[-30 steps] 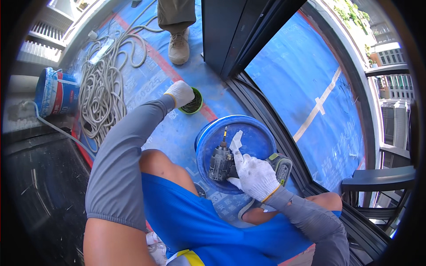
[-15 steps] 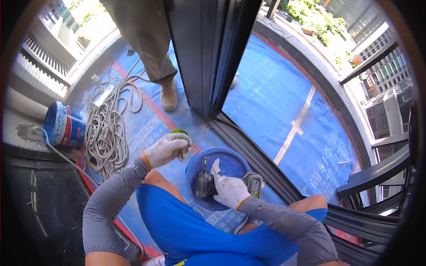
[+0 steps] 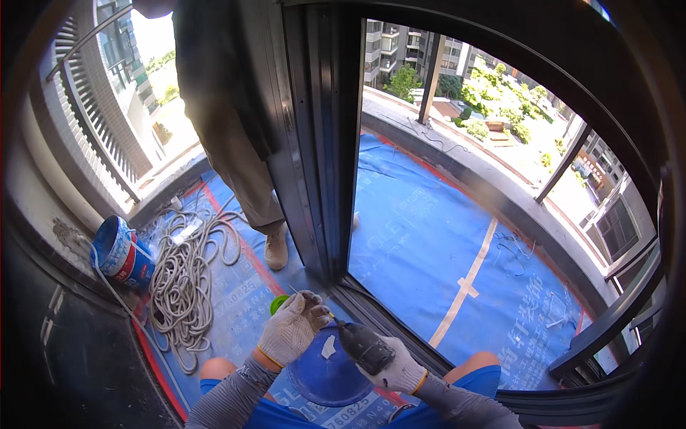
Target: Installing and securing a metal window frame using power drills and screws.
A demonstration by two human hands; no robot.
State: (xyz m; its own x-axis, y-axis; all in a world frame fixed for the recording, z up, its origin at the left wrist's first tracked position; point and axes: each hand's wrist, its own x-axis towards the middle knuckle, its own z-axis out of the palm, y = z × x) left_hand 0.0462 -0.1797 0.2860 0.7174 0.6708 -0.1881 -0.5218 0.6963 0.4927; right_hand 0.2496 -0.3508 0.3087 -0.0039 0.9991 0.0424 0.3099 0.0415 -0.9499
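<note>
My right hand (image 3: pixel 391 368), in a white glove, grips a black cordless drill (image 3: pixel 363 344), its yellow-tipped bit pointing up and left. My gloved left hand (image 3: pixel 300 322) pinches a small thin metal piece, apparently a screw, right at the bit's tip. Directly behind those fingers is a green cup (image 3: pixel 279 304), mostly hidden. Below both hands lies a round blue lid or bucket top (image 3: pixel 321 379) with a white scrap (image 3: pixel 328 347) on it.
A person (image 3: pixel 236 171) stands beside the dark metal frame (image 3: pixel 323 157). Coiled rope (image 3: pixel 182 286) and a blue bucket (image 3: pixel 123 254) lie left on blue floor sheeting (image 3: pixel 421 243). Right, past a glazed opening, are a low ledge and railing (image 3: pixel 564 164).
The view has tilted up. My right hand has lifted the drill off the blue lid toward my left hand, which has moved from the green cup with a small piece to meet the bit.
</note>
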